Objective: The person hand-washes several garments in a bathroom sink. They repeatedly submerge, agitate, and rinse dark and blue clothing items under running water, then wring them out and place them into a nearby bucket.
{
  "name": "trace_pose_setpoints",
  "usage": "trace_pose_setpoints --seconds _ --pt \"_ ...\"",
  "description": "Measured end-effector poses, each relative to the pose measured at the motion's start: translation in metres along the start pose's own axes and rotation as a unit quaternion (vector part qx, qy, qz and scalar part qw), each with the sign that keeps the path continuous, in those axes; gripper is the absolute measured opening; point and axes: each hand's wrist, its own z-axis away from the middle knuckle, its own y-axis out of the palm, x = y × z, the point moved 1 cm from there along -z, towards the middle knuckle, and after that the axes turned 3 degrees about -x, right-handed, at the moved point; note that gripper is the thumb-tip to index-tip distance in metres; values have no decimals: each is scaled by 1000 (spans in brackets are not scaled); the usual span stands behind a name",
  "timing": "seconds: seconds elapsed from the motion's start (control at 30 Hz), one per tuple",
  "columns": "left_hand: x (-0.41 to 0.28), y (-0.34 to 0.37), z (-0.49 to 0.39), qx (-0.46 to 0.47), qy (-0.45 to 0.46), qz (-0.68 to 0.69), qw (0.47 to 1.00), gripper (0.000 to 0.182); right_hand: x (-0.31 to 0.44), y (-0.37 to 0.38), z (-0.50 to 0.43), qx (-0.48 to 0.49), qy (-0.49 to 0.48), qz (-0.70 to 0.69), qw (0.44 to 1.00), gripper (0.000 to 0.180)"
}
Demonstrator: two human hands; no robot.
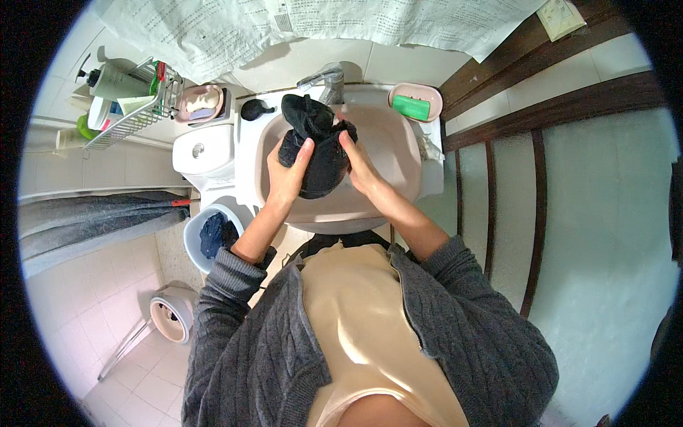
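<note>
A bunched black garment (324,169) with smooth, rounded sections is held over the pinkish washbasin (397,147). My left hand (286,173) grips its left side, thumb on top. On the opposite side my right hand (362,166) pinches the fabric between thumb and fingers. Both hands look wet. Behind the garment stands a metal faucet (333,82), its spout pointing left. The cloth hides part of the bowl. A small black rounded object (253,110) lies on the counter left of the faucet.
Green soap (411,108) sits in a pink dish on the right counter corner. To the left are a toilet tank (204,152), a wire rack (133,120) of bottles and a light-blue bucket (193,250) with dark clothing. A printed sheet (341,24) hangs above the faucet.
</note>
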Motion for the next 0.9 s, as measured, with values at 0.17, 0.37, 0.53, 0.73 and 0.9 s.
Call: trace_pose_setpoints --seconds 0.17,0.37,0.53,0.73,0.9 --pt "-8 6 -8 30 -100 119 987 43 22 11 -15 56 74 -93 991 62" --pt "1 9 -18 48 -260 226 937 43 35 26 -20 -3 63 -115 991 37" --pt "11 9 -16 84 -306 261 912 42 37 24 -20 -27 25 -47 998 22" --pt "40 2 -17 118 -339 327 874 38 27 9 -24 32 -16 72 997 16" --pt "79 -7 -5 106 -406 352 836 35 -11 -14 -22 70 51 137 987 24"
